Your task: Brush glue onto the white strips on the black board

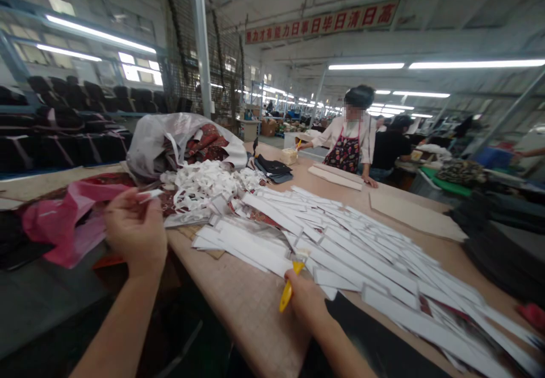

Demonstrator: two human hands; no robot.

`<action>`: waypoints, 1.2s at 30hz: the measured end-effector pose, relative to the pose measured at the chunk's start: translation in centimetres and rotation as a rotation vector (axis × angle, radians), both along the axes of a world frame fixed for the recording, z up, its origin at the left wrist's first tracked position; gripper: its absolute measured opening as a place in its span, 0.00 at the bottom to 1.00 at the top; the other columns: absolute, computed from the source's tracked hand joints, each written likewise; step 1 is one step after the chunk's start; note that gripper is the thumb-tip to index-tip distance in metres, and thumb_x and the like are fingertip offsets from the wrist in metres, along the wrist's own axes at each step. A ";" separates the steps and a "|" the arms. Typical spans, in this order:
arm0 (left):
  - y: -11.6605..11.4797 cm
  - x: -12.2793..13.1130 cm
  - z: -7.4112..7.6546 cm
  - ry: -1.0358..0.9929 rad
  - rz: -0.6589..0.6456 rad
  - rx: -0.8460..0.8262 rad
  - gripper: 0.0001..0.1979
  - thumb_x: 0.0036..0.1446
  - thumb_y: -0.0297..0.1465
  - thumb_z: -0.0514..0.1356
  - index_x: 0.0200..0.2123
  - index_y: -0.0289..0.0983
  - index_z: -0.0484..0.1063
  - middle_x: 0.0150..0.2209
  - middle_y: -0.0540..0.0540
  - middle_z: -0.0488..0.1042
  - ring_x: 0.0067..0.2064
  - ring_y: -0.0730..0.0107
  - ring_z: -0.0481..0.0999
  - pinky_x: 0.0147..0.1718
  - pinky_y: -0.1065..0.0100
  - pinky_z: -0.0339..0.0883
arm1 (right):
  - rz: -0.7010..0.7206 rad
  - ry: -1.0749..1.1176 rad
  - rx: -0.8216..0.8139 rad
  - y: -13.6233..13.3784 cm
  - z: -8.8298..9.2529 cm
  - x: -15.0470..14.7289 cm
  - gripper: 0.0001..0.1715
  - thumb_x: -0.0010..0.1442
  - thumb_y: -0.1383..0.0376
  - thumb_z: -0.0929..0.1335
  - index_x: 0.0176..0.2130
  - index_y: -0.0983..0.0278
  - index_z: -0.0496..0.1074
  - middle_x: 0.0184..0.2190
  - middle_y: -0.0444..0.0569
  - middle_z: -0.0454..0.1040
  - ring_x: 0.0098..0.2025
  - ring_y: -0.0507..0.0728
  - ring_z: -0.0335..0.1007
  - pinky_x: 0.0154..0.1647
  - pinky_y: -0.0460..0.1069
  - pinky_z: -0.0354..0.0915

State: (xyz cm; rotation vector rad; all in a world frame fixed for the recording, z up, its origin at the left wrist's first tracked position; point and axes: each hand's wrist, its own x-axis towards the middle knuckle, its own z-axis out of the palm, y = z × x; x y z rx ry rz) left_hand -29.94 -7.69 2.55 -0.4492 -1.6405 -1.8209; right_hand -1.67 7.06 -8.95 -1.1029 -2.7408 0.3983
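My right hand [307, 299] grips a paintbrush [286, 294] with a yellow handle; its pale bristles touch or hang just above the white strips. These long white strips [374, 253], edged in grey, lie fanned and overlapping across the table. My left hand [137, 227] is raised off the table's left edge, pinching a small white piece [150, 194] between thumb and fingers. Just beyond it sits a heap of curled white scraps [213, 182]. Behind that heap, a clear plastic bag [149, 139] holds dark red patterned material.
Pink cloth or plastic [72, 219] lies at the left. A co-worker in a patterned apron [343, 154] stands across the table [238, 298], near a small tub [289, 155]. Beige flat pieces [413, 216] lie at the right, dark stacked material [502, 247] beyond. Folded dark pieces [272, 168] rest near the bag.
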 end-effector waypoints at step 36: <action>6.5 30.3 -13.4 -0.349 -1.428 -1.122 0.06 0.46 0.32 0.57 0.23 0.35 0.69 0.24 0.51 0.68 0.27 0.72 0.66 0.27 0.72 0.57 | -0.838 0.519 -0.136 -6.2 -3.7 38.8 0.30 0.47 0.50 0.66 0.48 0.59 0.65 0.34 0.47 0.70 0.36 0.57 0.70 0.38 0.50 0.65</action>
